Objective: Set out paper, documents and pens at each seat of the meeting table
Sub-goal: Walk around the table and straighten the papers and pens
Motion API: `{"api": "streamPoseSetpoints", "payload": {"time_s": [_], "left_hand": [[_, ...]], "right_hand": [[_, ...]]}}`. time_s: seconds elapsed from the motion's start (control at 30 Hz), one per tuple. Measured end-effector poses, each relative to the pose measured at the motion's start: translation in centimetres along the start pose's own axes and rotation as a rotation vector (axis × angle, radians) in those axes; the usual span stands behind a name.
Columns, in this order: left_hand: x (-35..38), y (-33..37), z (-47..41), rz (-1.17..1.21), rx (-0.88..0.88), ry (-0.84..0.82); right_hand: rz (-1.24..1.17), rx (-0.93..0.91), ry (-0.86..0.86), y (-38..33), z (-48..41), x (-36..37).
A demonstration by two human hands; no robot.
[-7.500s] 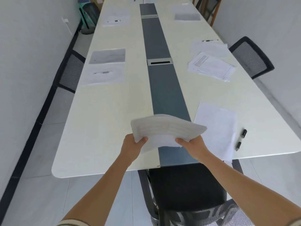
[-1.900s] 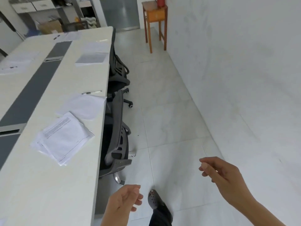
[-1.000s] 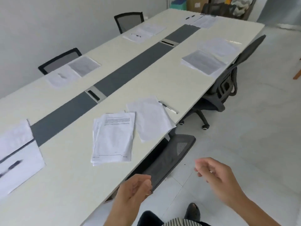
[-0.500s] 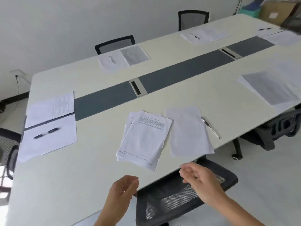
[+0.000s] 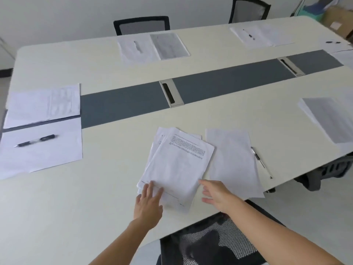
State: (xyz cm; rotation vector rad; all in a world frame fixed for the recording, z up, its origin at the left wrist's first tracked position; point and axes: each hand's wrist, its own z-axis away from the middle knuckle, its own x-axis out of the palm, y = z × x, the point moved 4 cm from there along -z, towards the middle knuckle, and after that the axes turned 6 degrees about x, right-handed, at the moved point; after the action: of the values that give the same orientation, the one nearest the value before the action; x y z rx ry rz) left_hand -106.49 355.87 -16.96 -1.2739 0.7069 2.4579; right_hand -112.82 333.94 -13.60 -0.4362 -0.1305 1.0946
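Note:
A loose stack of printed documents (image 5: 177, 165) lies askew near the front edge of the cream meeting table (image 5: 95, 197). My left hand (image 5: 148, 204) rests with straight fingers on the stack's near left corner. My right hand (image 5: 216, 194) hovers open at the stack's near right edge, fingers spread. A blank sheet (image 5: 234, 161) lies just right of the stack, with a silver pen (image 5: 260, 162) along its right side.
Other seats hold sets: a document and a sheet with a black pen (image 5: 34, 140) at the left end, papers (image 5: 152, 47) at the far side, a document (image 5: 328, 119) at right. A mesh chair (image 5: 214, 243) stands below me; cable boxes (image 5: 171, 94) sit in the grey centre strip.
I walked from the table's end, where I held a document, round to this seat. In the last half second both hands reached forward; the left one landed on the stack.

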Motion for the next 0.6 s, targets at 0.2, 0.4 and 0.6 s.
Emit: {"api": "streamPoseSetpoints", "payload": {"time_s": [0.2,0.4,0.6], "left_hand": [[1.5,-1.2,3.5,0.018,-0.018,-0.022],[1.5,-2.1,4.4,0.078,0.025,-0.04],[-6.0,-6.3,1.1,0.918,-0.352,0.45]], "right_hand": [[-0.077,0.083,-0.031,-3.7,-3.1,2.9],[0.112,-0.06,-0.056,-7.1,-4.5,5.1],[0.347,-0.535,-0.109,-11.0,1.5,5.9]]}}
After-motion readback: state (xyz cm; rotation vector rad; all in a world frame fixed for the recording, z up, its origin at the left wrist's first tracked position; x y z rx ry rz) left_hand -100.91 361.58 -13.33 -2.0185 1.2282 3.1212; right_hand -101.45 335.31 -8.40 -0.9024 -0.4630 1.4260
